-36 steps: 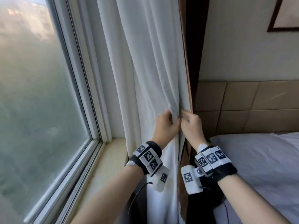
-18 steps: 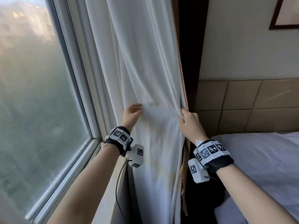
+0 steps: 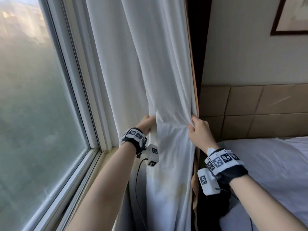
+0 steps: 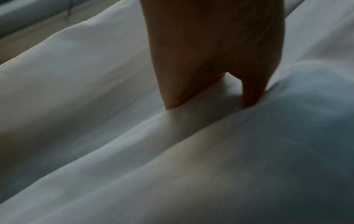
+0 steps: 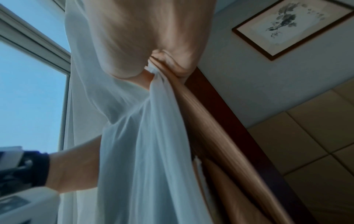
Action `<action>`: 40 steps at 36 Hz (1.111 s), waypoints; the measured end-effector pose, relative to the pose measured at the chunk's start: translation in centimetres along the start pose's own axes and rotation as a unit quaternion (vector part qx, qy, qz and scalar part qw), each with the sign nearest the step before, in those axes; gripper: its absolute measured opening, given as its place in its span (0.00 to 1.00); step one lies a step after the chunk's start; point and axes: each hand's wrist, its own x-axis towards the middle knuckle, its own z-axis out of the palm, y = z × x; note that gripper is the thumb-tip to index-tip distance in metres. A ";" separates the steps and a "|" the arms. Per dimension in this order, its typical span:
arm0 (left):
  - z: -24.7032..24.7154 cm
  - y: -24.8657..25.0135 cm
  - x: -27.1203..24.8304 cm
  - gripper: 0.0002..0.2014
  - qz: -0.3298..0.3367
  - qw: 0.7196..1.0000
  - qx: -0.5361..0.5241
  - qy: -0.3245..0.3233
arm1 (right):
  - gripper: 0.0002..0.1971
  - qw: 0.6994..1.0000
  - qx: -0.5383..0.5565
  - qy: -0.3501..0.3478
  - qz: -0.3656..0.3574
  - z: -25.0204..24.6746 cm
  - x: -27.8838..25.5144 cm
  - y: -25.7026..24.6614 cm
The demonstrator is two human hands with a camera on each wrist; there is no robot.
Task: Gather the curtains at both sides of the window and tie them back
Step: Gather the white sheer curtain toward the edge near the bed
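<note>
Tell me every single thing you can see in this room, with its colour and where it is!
White curtain: one, white, beside the window, bunched between both hands.
Tan curtain: one, tan, behind the white one's right edge.
Window: one, pale frame, far left.
Bed: one, white bedding, lower right.
Headboard: one, beige panels, above the bed.
Picture: one, dark frame, upper right wall.
Left hand: reaches behind a curtain fold.
Right hand: pinches both curtains' edges.

A framed picture (image 3: pixel 290 15) hangs on the pale wall (image 3: pixel 241 47) above a tan padded headboard (image 3: pixel 260 110); white bedding (image 3: pixel 275 164) covers the bed below.
</note>
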 end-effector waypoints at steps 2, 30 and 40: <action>0.6 -0.2 0.3 0.19 0.033 0.999 0.015 0.040 | 0.16 1.000 -0.019 0.008 0.009 0.0 0.2 0.1; 4.8 -2.0 -10.1 0.13 0.303 0.895 0.264 0.193 | 0.19 0.998 -0.063 -0.014 -0.017 4.3 -2.1 -3.8; 3.8 -2.1 -10.2 0.13 0.149 0.982 0.111 -0.021 | 0.18 0.994 0.093 0.004 0.057 4.1 -1.4 -3.4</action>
